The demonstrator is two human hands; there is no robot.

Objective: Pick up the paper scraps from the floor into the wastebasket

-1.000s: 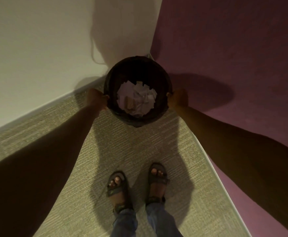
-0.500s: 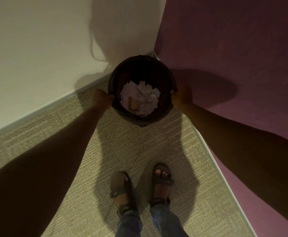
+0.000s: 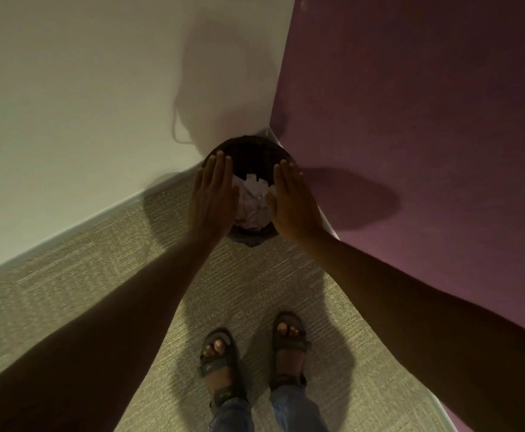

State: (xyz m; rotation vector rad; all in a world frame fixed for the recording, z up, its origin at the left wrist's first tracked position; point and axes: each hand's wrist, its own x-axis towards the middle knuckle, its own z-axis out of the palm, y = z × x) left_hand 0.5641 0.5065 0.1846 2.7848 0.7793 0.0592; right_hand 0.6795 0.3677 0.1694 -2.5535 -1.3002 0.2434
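The wastebasket [image 3: 248, 241] stands in the wall corner at 12 o'clock, paper scraps [image 3: 252, 202] inside. Left hand [image 3: 212, 194] and right hand [image 3: 292, 202] hover above it, flat, released, empty. No scraps show on the floor [image 3: 130, 275]; the task appears finished.

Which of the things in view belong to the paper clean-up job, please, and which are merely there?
Part of the job:
wastebasket
paper scraps inside it
left hand, open
right hand, open

Merely there:
sandals
carpet
purple wall
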